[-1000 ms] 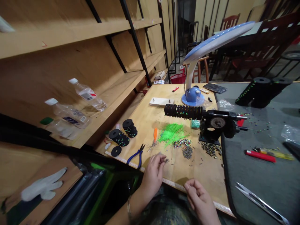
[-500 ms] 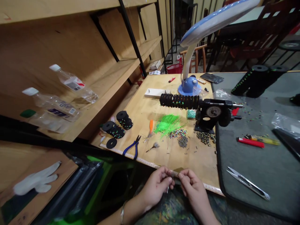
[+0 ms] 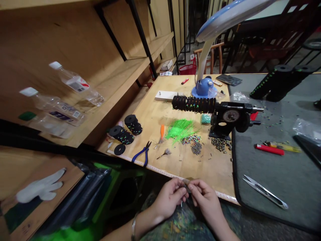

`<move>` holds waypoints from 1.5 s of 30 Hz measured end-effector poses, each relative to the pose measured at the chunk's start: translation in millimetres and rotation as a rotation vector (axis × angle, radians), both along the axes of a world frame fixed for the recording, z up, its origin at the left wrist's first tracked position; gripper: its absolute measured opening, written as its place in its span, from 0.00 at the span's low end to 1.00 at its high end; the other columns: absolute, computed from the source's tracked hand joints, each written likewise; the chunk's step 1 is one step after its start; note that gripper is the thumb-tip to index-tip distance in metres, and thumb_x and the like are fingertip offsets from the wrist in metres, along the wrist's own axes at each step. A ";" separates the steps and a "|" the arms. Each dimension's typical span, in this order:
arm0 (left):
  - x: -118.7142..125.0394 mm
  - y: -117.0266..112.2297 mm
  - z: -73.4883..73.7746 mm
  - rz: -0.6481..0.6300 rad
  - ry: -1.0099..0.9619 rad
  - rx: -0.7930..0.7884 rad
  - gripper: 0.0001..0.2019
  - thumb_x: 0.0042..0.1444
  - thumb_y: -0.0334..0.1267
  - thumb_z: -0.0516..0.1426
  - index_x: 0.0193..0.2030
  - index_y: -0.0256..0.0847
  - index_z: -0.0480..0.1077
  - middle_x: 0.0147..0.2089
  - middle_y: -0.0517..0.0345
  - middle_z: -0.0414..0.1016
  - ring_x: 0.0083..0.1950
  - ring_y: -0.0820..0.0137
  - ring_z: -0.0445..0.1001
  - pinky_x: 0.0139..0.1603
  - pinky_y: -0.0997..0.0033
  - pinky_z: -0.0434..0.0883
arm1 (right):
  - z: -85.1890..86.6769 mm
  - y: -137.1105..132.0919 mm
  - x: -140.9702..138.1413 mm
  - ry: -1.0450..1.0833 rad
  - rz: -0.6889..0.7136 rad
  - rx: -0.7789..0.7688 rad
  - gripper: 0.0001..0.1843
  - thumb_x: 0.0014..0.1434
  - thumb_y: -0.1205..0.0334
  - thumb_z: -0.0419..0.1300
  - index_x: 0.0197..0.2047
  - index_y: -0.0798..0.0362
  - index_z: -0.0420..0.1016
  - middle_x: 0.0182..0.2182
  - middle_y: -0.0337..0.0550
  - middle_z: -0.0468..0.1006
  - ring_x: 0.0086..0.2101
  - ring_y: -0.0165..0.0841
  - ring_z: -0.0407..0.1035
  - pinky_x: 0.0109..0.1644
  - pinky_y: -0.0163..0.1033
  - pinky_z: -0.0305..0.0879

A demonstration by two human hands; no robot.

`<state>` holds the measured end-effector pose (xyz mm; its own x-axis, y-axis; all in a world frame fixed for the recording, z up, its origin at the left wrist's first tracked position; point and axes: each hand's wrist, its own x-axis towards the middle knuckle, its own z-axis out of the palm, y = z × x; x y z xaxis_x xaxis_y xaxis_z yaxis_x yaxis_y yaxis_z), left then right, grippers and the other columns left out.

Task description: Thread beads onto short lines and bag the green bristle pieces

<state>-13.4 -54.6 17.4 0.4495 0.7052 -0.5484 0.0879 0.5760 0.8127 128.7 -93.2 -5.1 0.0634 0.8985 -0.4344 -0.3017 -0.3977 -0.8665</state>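
Note:
My left hand [image 3: 173,197] and my right hand [image 3: 204,195] meet over my lap at the table's front edge, both with thumb and fingers pinched. Between the fingertips is something small and thin that I cannot make out; a little white bit pokes out below the left fingers. Beyond the hands lie a pile of small grey metal pieces [image 3: 196,148], mixed coloured beads [image 3: 190,139] and a bundle of bright green strands [image 3: 181,130]. Blue-handled pliers [image 3: 141,154] rest to the left, near a small brush [image 3: 164,153] and an orange-handled tool [image 3: 162,132].
A black winding device [image 3: 225,117] with a wound black roll [image 3: 194,104] stands mid-table before a blue desk lamp [image 3: 204,87]. Black foam spools [image 3: 121,134] stand at left. On the grey mat [image 3: 263,170] lie thread snips [image 3: 265,191] and a red-handled tool [image 3: 269,149].
The right fingertips have come closer to the left ones, so the gap between my hands is smaller. The view has shifted slightly; the things on the table stay put.

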 end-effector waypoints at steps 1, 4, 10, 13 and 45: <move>0.2 -0.8 -0.8 0.002 0.012 0.005 0.29 0.43 0.63 0.65 0.32 0.38 0.64 0.26 0.62 0.70 0.25 0.78 0.64 0.25 0.76 0.56 | 0.2 -0.3 -0.2 -0.003 0.006 0.000 0.31 0.43 0.32 0.67 0.29 0.55 0.73 0.15 0.35 0.68 0.15 0.23 0.56 0.20 0.31 0.49; 1.1 -3.4 -3.7 0.011 0.021 0.018 0.29 0.43 0.64 0.64 0.31 0.38 0.64 0.26 0.62 0.70 0.25 0.77 0.64 0.26 0.76 0.57 | 0.8 -0.8 -0.4 -0.025 0.017 0.008 0.31 0.44 0.32 0.67 0.28 0.56 0.73 0.16 0.37 0.70 0.15 0.24 0.57 0.20 0.31 0.51; 2.7 -5.1 -6.2 0.025 -0.010 0.017 0.29 0.43 0.65 0.64 0.30 0.40 0.61 0.23 0.66 0.67 0.22 0.80 0.59 0.24 0.76 0.53 | 0.2 -2.7 -0.3 -0.080 -0.004 0.021 0.32 0.46 0.30 0.65 0.27 0.56 0.72 0.15 0.36 0.69 0.15 0.24 0.56 0.21 0.31 0.50; 4.0 -3.8 -4.2 0.038 -0.032 0.033 0.29 0.45 0.65 0.63 0.30 0.40 0.61 0.21 0.68 0.64 0.21 0.80 0.56 0.23 0.76 0.51 | -0.6 -3.7 -1.2 -0.082 -0.022 0.018 0.32 0.47 0.31 0.64 0.27 0.56 0.71 0.16 0.36 0.68 0.15 0.23 0.55 0.21 0.31 0.49; 5.3 -8.0 -14.8 0.079 0.114 0.294 0.22 0.58 0.60 0.55 0.33 0.41 0.62 0.24 0.68 0.58 0.25 0.75 0.58 0.27 0.74 0.57 | -18.2 -16.5 -4.0 -0.112 0.016 0.039 0.29 0.53 0.32 0.60 0.28 0.54 0.69 0.15 0.30 0.59 0.17 0.24 0.50 0.21 0.31 0.46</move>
<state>-8.1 -62.6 2.6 0.3346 0.8709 -0.3599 0.1524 0.3269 0.9327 124.7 -109.7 -23.2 0.0953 0.9157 -0.3904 -0.1958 -0.3673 -0.9093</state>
